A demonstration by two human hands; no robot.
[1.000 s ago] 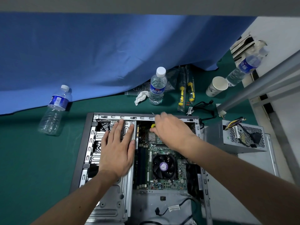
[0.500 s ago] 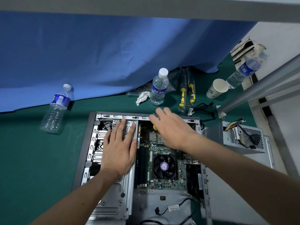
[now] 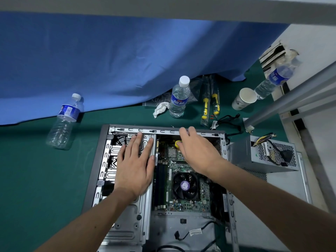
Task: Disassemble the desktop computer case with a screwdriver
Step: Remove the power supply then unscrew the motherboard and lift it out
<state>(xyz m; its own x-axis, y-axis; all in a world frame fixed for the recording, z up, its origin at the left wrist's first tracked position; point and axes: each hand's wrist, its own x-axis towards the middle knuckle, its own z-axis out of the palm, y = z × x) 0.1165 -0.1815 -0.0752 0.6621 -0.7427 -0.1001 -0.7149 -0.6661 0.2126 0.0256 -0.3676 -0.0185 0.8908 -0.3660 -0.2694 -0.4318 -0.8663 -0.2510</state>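
Flat on the green worktop [image 3: 36, 179], the open computer case [image 3: 101, 160] runs lengthwise away from the person, its motherboard [image 3: 180, 200] directly beneath both hands. Nearer the far rim, the right hand [image 3: 198, 153] curls over a yellow-handled screwdriver [image 3: 177, 143] pointing down into the board's far corner. Beside it, the left hand [image 3: 135, 166] presses the drive cage [image 3: 127, 222], fingers straight and spread.

We see even, dim-ish overhead light, with soft shadows under the bottles [image 3: 64, 122] and hands. Mild glare on the case [image 3: 131, 215] metal. Strong wide-angle bending at edges. Centre sharp; corners and the right hand [image 3: 195, 150] slightly soft.
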